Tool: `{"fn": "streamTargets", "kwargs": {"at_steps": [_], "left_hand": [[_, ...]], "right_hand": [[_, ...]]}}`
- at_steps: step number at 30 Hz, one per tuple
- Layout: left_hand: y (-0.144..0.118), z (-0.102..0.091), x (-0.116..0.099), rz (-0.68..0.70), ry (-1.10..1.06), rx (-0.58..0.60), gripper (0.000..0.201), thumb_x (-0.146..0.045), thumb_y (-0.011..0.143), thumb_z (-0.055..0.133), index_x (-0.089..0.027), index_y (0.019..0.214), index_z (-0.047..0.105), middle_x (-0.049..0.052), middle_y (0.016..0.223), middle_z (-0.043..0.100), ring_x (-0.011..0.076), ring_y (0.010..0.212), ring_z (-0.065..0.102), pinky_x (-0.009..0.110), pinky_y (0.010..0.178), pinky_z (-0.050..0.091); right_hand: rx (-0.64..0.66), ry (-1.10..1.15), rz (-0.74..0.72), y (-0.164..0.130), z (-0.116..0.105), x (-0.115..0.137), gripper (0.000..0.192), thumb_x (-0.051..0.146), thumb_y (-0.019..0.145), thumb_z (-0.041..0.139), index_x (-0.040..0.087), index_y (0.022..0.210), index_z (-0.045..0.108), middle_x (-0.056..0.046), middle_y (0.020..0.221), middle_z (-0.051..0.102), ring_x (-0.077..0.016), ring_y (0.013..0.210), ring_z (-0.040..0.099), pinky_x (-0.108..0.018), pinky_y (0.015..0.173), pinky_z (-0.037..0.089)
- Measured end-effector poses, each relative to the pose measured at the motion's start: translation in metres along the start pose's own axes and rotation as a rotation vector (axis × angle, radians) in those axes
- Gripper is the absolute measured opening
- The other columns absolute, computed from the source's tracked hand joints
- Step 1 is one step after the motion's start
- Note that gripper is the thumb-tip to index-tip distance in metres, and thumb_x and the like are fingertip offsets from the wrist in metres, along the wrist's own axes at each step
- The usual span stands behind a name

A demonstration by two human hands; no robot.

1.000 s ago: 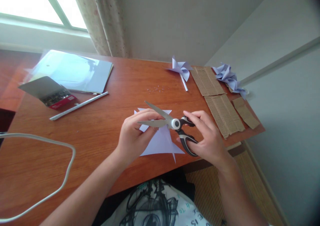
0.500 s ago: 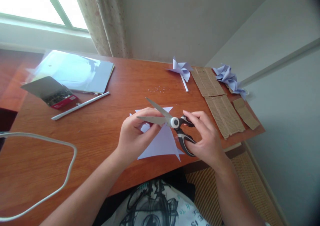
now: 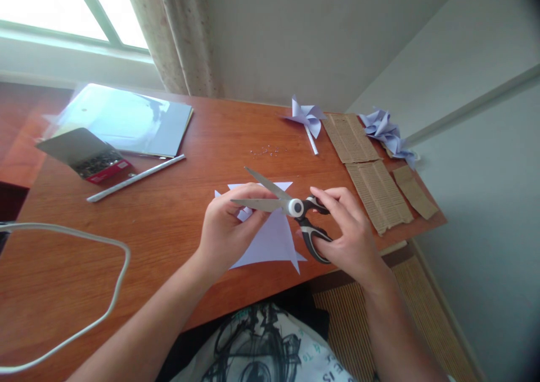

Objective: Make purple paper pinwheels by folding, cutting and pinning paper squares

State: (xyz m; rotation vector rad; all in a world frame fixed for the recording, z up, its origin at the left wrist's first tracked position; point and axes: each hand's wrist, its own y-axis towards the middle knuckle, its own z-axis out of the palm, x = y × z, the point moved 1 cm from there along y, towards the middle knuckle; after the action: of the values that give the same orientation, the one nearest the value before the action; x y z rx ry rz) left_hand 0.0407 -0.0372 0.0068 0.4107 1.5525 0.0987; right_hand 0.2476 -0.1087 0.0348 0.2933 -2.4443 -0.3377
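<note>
Gripping the scissors [image 3: 291,210] by their handles, the right hand [image 3: 348,236] holds the blades parted over the paper [image 3: 272,241], which the left hand [image 3: 225,230] pinches at the table's [image 3: 169,230] near edge. Beyond lie cardboard [image 3: 371,174], pinwheels [image 3: 307,117], a stick [image 3: 135,178], a pin box [image 3: 90,160], a folder [image 3: 126,120] and a cable [image 3: 113,281], all well apart from the hands.

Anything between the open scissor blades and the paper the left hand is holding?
Nothing visible. The scissors in the right hand are open directly over the lavender paper, which the left hand grips at its left part.
</note>
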Motion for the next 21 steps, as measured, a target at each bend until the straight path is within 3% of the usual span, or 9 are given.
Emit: {"fn": "streamTargets", "kwargs": {"at_steps": [8, 14, 21], "left_hand": [[-0.0007, -0.0008, 0.0028, -0.031, 0.029, 0.012, 0.01, -0.013, 0.082, 0.072, -0.02, 0.086, 0.077, 0.003, 0.092, 0.08, 0.0166, 0.082, 0.073, 0.026, 0.076, 0.057], [-0.0007, -0.0017, 0.0021, -0.001, 0.046, 0.017, 0.009, -0.015, 0.083, 0.073, -0.022, 0.086, 0.077, 0.003, 0.088, 0.08, 0.0177, 0.081, 0.073, 0.027, 0.074, 0.057], [-0.0009, -0.0003, 0.0008, -0.079, -0.018, 0.012, 0.005, -0.018, 0.08, 0.075, -0.02, 0.085, 0.077, 0.005, 0.086, 0.08, 0.0187, 0.079, 0.074, 0.027, 0.071, 0.058]], "right_hand": [[-0.026, -0.025, -0.012, -0.0001, 0.0014, -0.0011, 0.07, 0.008, 0.08, 0.072, 0.026, 0.144, 0.051, -0.008, 0.116, 0.057, -0.0226, 0.107, 0.062, -0.039, 0.096, 0.055], [0.018, -0.002, 0.011, -0.0002, 0.0001, 0.002, 0.07, 0.023, 0.083, 0.077, 0.026, 0.146, 0.048, -0.01, 0.12, 0.055, -0.0251, 0.109, 0.062, -0.043, 0.095, 0.056], [0.0, -0.015, 0.012, -0.0004, 0.0021, -0.0006, 0.072, 0.012, 0.08, 0.073, 0.027, 0.146, 0.048, -0.009, 0.119, 0.055, -0.0247, 0.108, 0.062, -0.043, 0.097, 0.056]]}}
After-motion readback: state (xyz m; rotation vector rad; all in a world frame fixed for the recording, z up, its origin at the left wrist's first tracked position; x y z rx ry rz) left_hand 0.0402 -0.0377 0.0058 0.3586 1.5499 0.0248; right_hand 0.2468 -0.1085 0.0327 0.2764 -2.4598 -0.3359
